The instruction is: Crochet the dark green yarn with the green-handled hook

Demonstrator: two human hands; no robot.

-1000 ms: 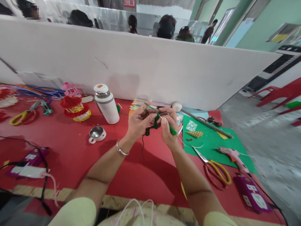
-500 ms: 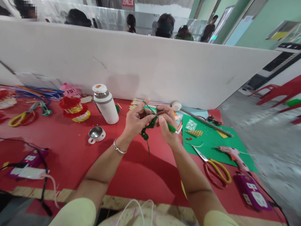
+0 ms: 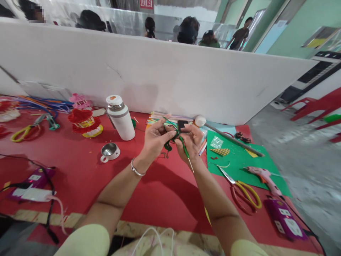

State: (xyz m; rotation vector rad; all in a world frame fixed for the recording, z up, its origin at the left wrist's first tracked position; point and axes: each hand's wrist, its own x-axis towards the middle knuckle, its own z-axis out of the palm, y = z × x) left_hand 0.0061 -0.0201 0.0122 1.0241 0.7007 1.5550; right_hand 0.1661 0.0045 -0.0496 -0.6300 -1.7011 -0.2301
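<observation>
Both my hands meet above the middle of the red table. My left hand (image 3: 154, 138) is closed, pinching a small dark green crocheted piece (image 3: 167, 146) between thumb and fingers. A strand of green yarn (image 3: 169, 121) runs over its raised forefinger. In the closed fingers of my right hand (image 3: 191, 139) is a green-handled crochet hook (image 3: 184, 146), slanting down to the right with a thin metal shaft (image 3: 191, 165) sticking out over the wrist. The hook's upper end lies close by the left fingertips; whether it passes through a stitch I cannot make out. A yarn tail dangles under the piece.
A white thermos (image 3: 120, 119) and metal cup (image 3: 110, 151) stand left. On the right are a green sheet (image 3: 237, 165), scissors (image 3: 246, 195), a pink glue gun (image 3: 263, 176) and a purple power strip (image 3: 285, 218). A white partition (image 3: 160, 74) closes off the back.
The crochet hook has swung round in my right hand, so its metal shaft now shows, pointing down over the wrist. The crocheted piece shows less below my fingers.
</observation>
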